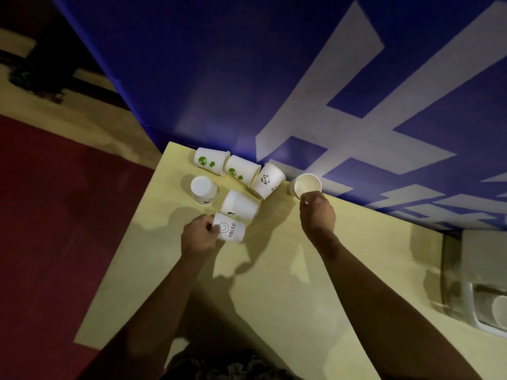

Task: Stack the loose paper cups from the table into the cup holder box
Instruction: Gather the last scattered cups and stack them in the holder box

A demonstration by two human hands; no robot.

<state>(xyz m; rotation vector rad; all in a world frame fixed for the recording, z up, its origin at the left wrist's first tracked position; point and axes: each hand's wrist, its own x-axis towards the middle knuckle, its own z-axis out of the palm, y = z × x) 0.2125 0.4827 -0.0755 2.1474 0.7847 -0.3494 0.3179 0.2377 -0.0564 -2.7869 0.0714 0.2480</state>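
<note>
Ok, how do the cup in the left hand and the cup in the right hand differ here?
The HELLO cup in the left hand lies on its side; the plain cup in the right hand is tilted, its open mouth toward the camera. The HELLO cup bears a smiley and lettering; the plain cup shows no print. The left hand grips the HELLO cup's end; the right hand pinches the plain cup's rim. Both are white paper cups.

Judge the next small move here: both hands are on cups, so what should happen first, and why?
Probably nest the two held cups. The left hand grips the HELLO cup lying on its side, and the right hand pinches the rim of the plain cup, mouth facing up. Five more cups lie loose on the table, and the box sits far right, so one stacked trip seems best.
</note>
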